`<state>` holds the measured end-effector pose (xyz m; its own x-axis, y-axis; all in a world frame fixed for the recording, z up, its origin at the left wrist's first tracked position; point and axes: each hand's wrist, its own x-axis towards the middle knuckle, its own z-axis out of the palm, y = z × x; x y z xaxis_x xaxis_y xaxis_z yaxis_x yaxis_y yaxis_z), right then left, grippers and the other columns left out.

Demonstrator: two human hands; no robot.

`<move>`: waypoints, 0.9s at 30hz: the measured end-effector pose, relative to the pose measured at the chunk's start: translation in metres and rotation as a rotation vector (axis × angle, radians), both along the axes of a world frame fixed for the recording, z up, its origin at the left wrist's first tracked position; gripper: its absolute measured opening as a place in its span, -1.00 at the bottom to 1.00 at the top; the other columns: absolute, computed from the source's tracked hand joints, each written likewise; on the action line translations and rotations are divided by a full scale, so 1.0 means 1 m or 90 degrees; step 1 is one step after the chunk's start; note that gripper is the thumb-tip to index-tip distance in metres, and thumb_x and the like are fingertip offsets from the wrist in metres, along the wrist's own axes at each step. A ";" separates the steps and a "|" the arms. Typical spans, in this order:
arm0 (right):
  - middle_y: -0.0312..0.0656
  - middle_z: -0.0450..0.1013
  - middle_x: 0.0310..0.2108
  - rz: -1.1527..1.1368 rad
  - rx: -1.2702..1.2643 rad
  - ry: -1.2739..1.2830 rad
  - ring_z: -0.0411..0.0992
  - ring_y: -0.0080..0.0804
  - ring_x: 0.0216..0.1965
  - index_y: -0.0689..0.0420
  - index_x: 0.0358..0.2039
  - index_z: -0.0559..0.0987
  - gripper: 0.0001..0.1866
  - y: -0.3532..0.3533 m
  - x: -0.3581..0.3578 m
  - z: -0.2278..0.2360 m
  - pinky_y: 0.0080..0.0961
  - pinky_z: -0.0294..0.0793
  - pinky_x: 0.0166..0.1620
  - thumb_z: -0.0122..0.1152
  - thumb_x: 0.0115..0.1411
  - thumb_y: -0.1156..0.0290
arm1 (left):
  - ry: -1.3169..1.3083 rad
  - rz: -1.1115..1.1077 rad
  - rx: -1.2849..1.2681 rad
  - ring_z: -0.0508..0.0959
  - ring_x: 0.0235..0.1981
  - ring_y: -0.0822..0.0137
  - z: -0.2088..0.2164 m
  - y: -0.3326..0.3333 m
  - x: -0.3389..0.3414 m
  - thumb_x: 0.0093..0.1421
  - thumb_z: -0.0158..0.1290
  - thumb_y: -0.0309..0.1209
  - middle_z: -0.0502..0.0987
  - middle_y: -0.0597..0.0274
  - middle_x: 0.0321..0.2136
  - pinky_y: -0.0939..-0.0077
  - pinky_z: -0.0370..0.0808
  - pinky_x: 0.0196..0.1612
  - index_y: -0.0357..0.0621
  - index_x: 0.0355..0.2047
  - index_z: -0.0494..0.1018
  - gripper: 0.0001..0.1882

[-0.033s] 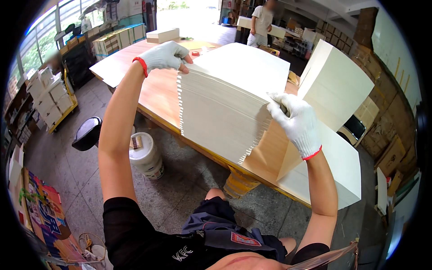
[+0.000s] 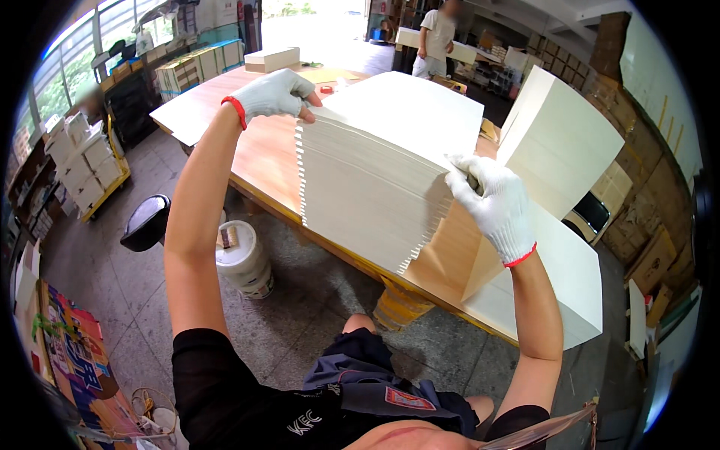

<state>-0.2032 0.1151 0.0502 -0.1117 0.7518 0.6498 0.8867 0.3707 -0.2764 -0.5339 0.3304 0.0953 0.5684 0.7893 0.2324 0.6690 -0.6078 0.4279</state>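
Note:
A tall stack of white cardboard sheets (image 2: 367, 187) stands on the wooden table in front of me, its left and right edges finely stepped. My left hand (image 2: 279, 97), in a white knit glove with a red cuff and bare thumb and index tips, pinches the top sheet (image 2: 409, 109) at its near left corner. At the near right corner, my right hand (image 2: 491, 196), gloved the same way, has its fingers curled and closed on that sheet's edge; the glove hides exactly how much they grip.
Two more white stacks, one upright (image 2: 562, 131) and one lying low (image 2: 562, 277), are at the right of the table (image 2: 262, 165). A white bucket (image 2: 244, 259) with a brush on its lid and a black stool (image 2: 146, 223) stand on the floor. A person (image 2: 435, 41) stands beyond.

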 end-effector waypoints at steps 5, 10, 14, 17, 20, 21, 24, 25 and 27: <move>-0.11 0.57 -0.48 -0.001 0.002 0.005 0.51 -0.40 -0.52 0.15 -0.11 0.70 -0.67 0.004 0.001 -0.004 -0.48 0.50 -0.36 0.29 0.18 0.26 | 0.003 0.000 0.029 0.58 -0.30 0.41 -0.004 0.003 -0.004 -0.01 0.41 -0.34 0.68 0.22 -0.32 0.52 0.48 -0.11 -0.13 -0.14 0.68 -0.61; -0.12 0.55 -0.51 0.005 0.001 0.024 0.49 -0.44 -0.54 0.17 -0.12 0.70 -0.68 0.001 -0.002 -0.001 -0.51 0.48 -0.39 0.30 0.17 0.28 | 0.004 0.001 0.036 0.59 -0.30 0.41 -0.003 0.001 -0.004 -0.01 0.39 -0.34 0.68 0.22 -0.34 0.54 0.49 -0.14 -0.12 -0.15 0.69 -0.63; -0.13 0.56 -0.50 0.013 0.018 0.026 0.50 -0.44 -0.54 0.17 -0.12 0.70 -0.69 0.000 0.000 -0.003 -0.52 0.48 -0.40 0.32 0.16 0.30 | -0.028 0.005 0.037 0.58 -0.30 0.39 -0.008 -0.001 -0.004 -0.01 0.39 -0.32 0.67 0.21 -0.35 0.53 0.49 -0.16 -0.11 -0.17 0.70 -0.64; -0.13 0.56 -0.50 0.023 0.015 0.042 0.50 -0.43 -0.53 0.17 -0.13 0.70 -0.70 0.000 0.000 -0.004 -0.52 0.48 -0.39 0.32 0.16 0.30 | -0.045 0.003 0.048 0.56 -0.33 0.34 -0.012 0.000 -0.007 -0.01 0.38 -0.29 0.64 0.20 -0.39 0.47 0.46 -0.22 -0.12 -0.20 0.71 -0.66; -0.13 0.56 -0.50 0.011 0.005 0.034 0.51 -0.42 -0.53 0.16 -0.13 0.70 -0.70 0.001 -0.001 -0.004 -0.50 0.49 -0.38 0.32 0.16 0.30 | -0.035 0.004 0.046 0.56 -0.33 0.33 -0.011 -0.004 -0.006 -0.01 0.39 -0.29 0.64 0.20 -0.35 0.48 0.47 -0.20 -0.12 -0.22 0.71 -0.67; -0.13 0.56 -0.50 0.014 0.012 0.031 0.50 -0.41 -0.53 0.16 -0.14 0.70 -0.71 0.002 -0.002 -0.005 -0.50 0.49 -0.38 0.32 0.16 0.30 | -0.036 0.002 0.049 0.57 -0.32 0.33 -0.011 -0.004 -0.008 -0.01 0.39 -0.29 0.64 0.20 -0.34 0.48 0.47 -0.19 -0.12 -0.22 0.71 -0.67; -0.13 0.54 -0.52 0.004 0.011 0.020 0.49 -0.39 -0.54 0.17 -0.15 0.70 -0.71 0.002 -0.002 -0.004 -0.48 0.47 -0.40 0.31 0.17 0.31 | -0.043 -0.003 0.036 0.57 -0.31 0.37 -0.010 -0.003 -0.009 0.00 0.39 -0.32 0.66 0.22 -0.32 0.51 0.49 -0.17 -0.12 -0.19 0.70 -0.66; -0.13 0.53 -0.53 -0.002 0.008 0.016 0.48 -0.39 -0.55 0.17 -0.15 0.70 -0.72 0.001 -0.001 -0.003 -0.48 0.46 -0.40 0.31 0.17 0.31 | -0.045 -0.004 0.020 0.58 -0.31 0.41 -0.010 -0.002 -0.005 0.01 0.39 -0.35 0.67 0.24 -0.33 0.53 0.50 -0.16 -0.12 -0.17 0.69 -0.66; -0.14 0.51 -0.55 -0.008 -0.001 0.010 0.46 -0.41 -0.56 0.19 -0.16 0.70 -0.71 0.002 0.001 -0.003 -0.48 0.45 -0.41 0.31 0.17 0.30 | -0.046 -0.002 -0.015 0.57 -0.31 0.46 -0.006 -0.004 -0.003 0.01 0.39 -0.40 0.67 0.26 -0.33 0.57 0.51 -0.16 -0.14 -0.13 0.68 -0.63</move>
